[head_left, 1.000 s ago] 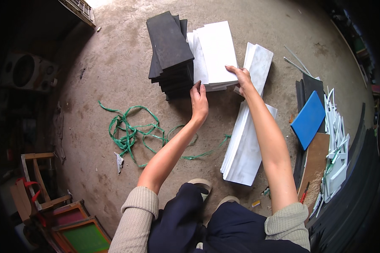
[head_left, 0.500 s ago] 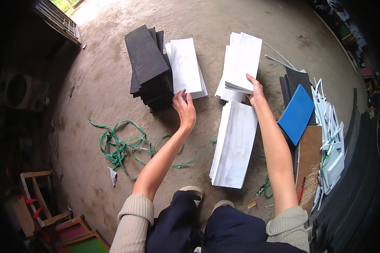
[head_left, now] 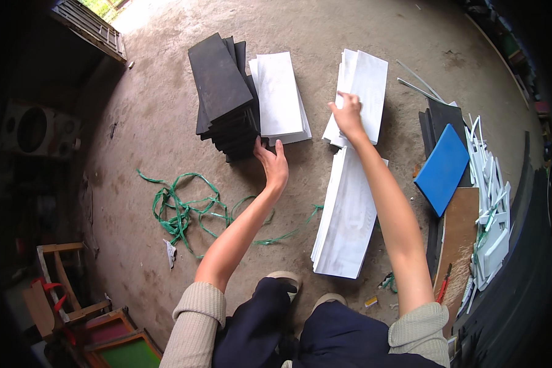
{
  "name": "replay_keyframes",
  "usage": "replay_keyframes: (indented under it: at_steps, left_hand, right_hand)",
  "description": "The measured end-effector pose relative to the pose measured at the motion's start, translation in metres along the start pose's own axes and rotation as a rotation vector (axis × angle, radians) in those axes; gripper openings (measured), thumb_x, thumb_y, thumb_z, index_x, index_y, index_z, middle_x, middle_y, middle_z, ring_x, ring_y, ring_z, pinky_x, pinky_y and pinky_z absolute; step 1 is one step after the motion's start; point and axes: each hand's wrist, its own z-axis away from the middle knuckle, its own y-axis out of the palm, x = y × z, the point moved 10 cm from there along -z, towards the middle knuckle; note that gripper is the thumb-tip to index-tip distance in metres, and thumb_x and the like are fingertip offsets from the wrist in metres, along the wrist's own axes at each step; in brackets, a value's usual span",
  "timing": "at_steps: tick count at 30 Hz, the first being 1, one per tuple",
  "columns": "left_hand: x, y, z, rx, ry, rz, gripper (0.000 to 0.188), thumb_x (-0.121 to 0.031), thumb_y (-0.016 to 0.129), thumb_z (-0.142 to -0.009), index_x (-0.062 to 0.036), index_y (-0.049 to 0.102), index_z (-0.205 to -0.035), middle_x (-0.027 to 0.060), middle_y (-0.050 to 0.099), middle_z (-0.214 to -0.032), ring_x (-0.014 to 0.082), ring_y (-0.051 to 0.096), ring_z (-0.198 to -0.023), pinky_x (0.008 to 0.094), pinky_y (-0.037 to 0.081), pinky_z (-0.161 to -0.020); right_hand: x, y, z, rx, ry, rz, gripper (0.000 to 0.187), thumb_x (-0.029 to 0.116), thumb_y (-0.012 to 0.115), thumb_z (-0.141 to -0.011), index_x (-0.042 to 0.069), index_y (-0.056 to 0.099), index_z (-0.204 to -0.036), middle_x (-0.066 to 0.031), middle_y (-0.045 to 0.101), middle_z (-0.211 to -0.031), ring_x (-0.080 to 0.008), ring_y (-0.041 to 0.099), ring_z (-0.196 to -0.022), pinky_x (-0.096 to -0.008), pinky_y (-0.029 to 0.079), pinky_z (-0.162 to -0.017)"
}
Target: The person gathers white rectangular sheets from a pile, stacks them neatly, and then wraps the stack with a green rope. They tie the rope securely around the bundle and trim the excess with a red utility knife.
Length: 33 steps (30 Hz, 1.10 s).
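My left hand [head_left: 274, 167] is at the near end of a small stack of white sheets [head_left: 279, 92], thumb and fingers apart, close to the tall stack of black sheets [head_left: 221, 80]. Whether its fingertips touch either stack I cannot tell. My right hand [head_left: 349, 115] lies over another white stack [head_left: 371, 86] farther right, thumb pointing left near that stack's left side and fingers spread; it grips nothing visible. Nearer to me, a longer white stack [head_left: 348, 221] with fanned edges lies partly beneath my right forearm.
Tangled green plastic string [head_left: 181, 211] lies on the floor at left. On the right are a blue panel [head_left: 443, 170], a brown board [head_left: 460, 230], red-handled tool [head_left: 444, 283] and white offcuts [head_left: 494, 227]. Wooden frames [head_left: 119, 343] stand at lower left.
My right hand has moved from the near right corner of the far white stack to its left side, over the top. My left hand has shifted slightly; the view has moved a little.
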Motion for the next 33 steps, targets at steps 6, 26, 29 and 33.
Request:
replay_keyframes:
  at_steps: [6,26,29,33]
  left_hand:
    - [-0.008,0.021,-0.004,0.168,0.027,-0.038,0.06,-0.034,0.045,-0.088,0.0042,0.021,-0.129,0.023,0.025,-0.128,0.0334,0.028,-0.12,0.0376,0.024,-0.101]
    - [0.008,0.004,-0.015,0.212,-0.049,0.109,0.053,-0.03,0.042,-0.09,-0.0006,0.022,-0.13,0.0182,0.032,-0.129,0.0257,0.033,-0.12,0.0334,0.027,-0.099]
    - [0.002,-0.005,-0.018,0.161,-0.04,0.183,0.048,-0.028,0.047,-0.089,0.0018,0.029,-0.123,0.018,0.039,-0.118,0.0247,0.04,-0.11,0.033,0.032,-0.094]
    - [-0.005,-0.003,-0.01,0.19,-0.13,0.226,0.043,-0.034,0.043,-0.09,0.001,0.035,-0.114,0.0162,0.042,-0.112,0.0221,0.041,-0.106,0.0308,0.032,-0.092]
  right_hand:
    - [-0.021,0.133,0.016,0.63,0.291,-0.225,0.07,0.037,0.054,-0.08,-0.01,0.03,-0.126,-0.0254,0.041,-0.124,-0.0302,0.041,-0.116,-0.0347,0.032,-0.096]
    - [-0.004,0.148,0.027,0.612,0.553,-0.664,0.065,0.045,0.067,-0.064,-0.005,0.057,-0.104,-0.0213,0.055,-0.106,-0.0277,0.048,-0.107,-0.0386,0.031,-0.093]
    - [0.012,0.128,0.034,0.495,0.513,-0.661,0.053,0.043,0.066,-0.063,0.002,0.064,-0.098,-0.019,0.057,-0.105,-0.0262,0.048,-0.104,-0.0349,0.027,-0.095]
    - [0.005,0.107,0.038,0.47,0.516,-0.634,0.048,0.04,0.065,-0.065,0.002,0.065,-0.095,-0.015,0.061,-0.098,-0.0228,0.048,-0.103,-0.0322,0.027,-0.095]
